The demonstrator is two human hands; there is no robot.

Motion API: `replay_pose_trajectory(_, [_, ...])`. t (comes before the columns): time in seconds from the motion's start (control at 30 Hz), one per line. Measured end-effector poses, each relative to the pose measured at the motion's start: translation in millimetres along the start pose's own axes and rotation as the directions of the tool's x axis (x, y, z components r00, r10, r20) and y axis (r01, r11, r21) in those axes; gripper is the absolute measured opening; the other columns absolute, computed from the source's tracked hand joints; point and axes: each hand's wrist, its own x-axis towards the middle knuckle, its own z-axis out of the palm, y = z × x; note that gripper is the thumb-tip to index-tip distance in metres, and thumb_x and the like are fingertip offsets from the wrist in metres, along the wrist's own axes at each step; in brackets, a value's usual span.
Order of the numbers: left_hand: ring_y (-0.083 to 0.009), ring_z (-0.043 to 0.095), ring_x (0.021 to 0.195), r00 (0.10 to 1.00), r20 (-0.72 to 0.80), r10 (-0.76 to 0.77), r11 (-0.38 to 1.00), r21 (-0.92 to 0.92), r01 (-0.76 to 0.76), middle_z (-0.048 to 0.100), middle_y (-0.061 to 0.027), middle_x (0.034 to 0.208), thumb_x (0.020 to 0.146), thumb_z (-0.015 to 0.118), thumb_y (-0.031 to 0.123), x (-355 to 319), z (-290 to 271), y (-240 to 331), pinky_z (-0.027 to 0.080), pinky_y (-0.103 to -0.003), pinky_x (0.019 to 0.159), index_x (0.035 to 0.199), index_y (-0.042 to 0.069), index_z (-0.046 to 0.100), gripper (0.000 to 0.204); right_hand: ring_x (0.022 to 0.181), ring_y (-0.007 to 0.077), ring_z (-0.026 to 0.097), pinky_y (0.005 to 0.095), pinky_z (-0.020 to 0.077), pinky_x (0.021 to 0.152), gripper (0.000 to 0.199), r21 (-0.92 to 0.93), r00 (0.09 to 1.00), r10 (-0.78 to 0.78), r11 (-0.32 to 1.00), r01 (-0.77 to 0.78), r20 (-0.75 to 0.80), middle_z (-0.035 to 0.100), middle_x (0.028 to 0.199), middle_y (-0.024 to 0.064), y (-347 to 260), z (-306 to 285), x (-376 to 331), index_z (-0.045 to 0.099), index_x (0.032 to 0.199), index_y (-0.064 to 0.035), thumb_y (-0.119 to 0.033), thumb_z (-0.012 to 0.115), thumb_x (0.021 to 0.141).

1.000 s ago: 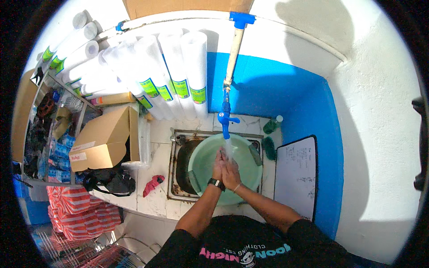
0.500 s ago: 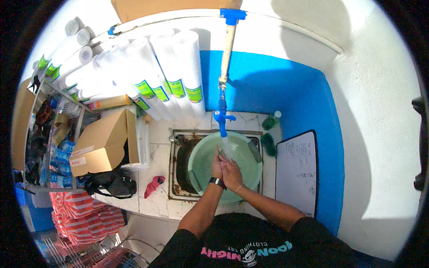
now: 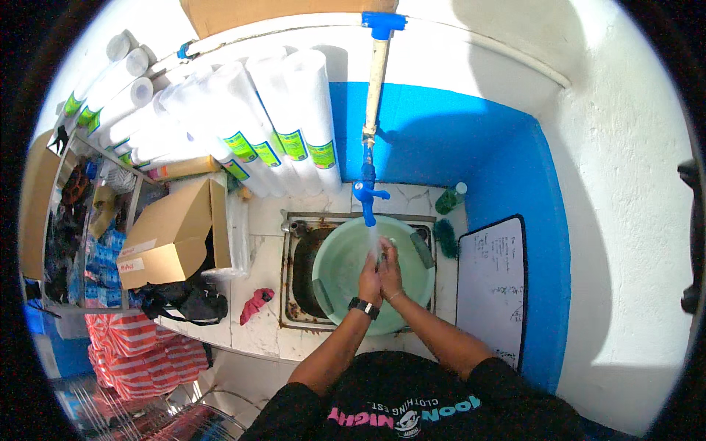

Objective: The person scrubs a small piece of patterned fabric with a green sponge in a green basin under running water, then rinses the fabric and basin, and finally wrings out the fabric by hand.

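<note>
And here's the water (image 3: 372, 235), a thin stream dropping right onto the fingers from the blue tap (image 3: 367, 197) just beyond and above them! The left hand (image 3: 371, 279) and right hand (image 3: 390, 275) are pressed together, side by side; the fingers meet in the spray, and whether they're clamped on anything in there, I can't tell. Below the fingers, spreading out on every side, the pale green basin (image 3: 342, 257) sits over the metal sink (image 3: 301, 290). Off to the fingers' left, on the tiled desk (image 3: 246, 338), there's a crumpled pink cloth (image 3: 257, 306), then a black bag (image 3: 184, 303) and a cardboard box (image 3: 165, 239). To their right, beyond the basin, a green scrubber (image 3: 445, 238), a bottle (image 3: 451, 198) and, nearer us, a whiteboard (image 3: 491, 287)!
</note>
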Motion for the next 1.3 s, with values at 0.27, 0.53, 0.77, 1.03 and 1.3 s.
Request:
replay_pose_trajectory(0.27, [-0.0167,0.059,0.099,0.897,0.012,-0.442,0.861,-0.276,0.428,0.064,-0.0025,0.109,0.104,0.045,0.036,7.2,-0.4,-10.3,0.048,-0.030,0.087,0.129,0.007,0.057,0.041,0.144,0.0375,0.029,0.0439,0.0218,0.119,0.048,-0.227,0.925,0.239,0.958,-0.174,0.295,0.032,0.157,0.0188,-2.1,-13.3,7.9,0.042,0.147,-0.0067,-0.025,0.036,0.103])
replay_pose_trajectory(0.53, [-0.0173,0.058,0.105,1.000,0.009,-0.015,0.848,0.530,0.007,0.063,-0.0067,0.122,0.102,0.047,0.023,-8.3,-6.6,-0.1,0.047,-0.029,0.089,0.138,0.001,0.051,0.043,0.127,0.0415,0.052,0.0429,0.0392,0.109,0.050,-0.154,0.960,0.257,0.959,-0.239,0.112,0.053,0.140,0.0233,-4.1,-3.8,12.6,0.042,0.147,-0.0063,-0.030,0.036,0.103])
replay_pose_trajectory(0.77, [-0.0177,0.058,0.105,0.964,-0.025,-0.264,0.951,0.159,0.265,0.061,-0.0075,0.125,0.103,0.047,0.034,-7.4,-0.4,19.0,0.048,-0.032,0.090,0.145,0.004,0.045,0.052,0.130,0.0410,0.049,0.0435,0.0377,0.110,0.048,-0.291,0.927,0.342,0.912,-0.289,0.151,0.051,0.141,0.0256,2.8,-4.1,4.5,0.048,0.140,-0.0002,-0.027,0.039,0.101])
replay_pose_trajectory(1.03, [-0.0203,0.058,0.111,0.994,-0.038,-0.101,0.932,0.347,0.108,0.061,-0.0148,0.127,0.103,0.049,0.032,-1.3,-3.2,-4.4,0.047,-0.034,0.095,0.140,0.002,0.049,0.048,0.107,0.0382,0.064,0.0431,0.0491,0.094,0.040,-0.182,0.961,0.271,0.944,-0.277,-0.056,0.066,0.120,0.0207,-0.4,-0.1,9.6,0.062,0.122,0.0016,-0.029,0.055,0.098])
replay_pose_trajectory(1.3, [-0.0234,0.055,0.122,1.000,0.017,-0.026,0.972,0.235,0.022,0.053,-0.0140,0.140,0.104,0.040,0.042,-7.7,-3.8,-8.6,0.045,-0.037,0.101,0.147,0.006,0.041,0.057,0.076,0.0322,0.067,0.0409,0.0520,0.070,0.028,-0.263,0.988,0.129,0.954,-0.146,-0.081,0.070,0.088,0.0172,24.1,-0.2,7.2,0.067,0.103,-0.0004,-0.026,0.060,0.096])
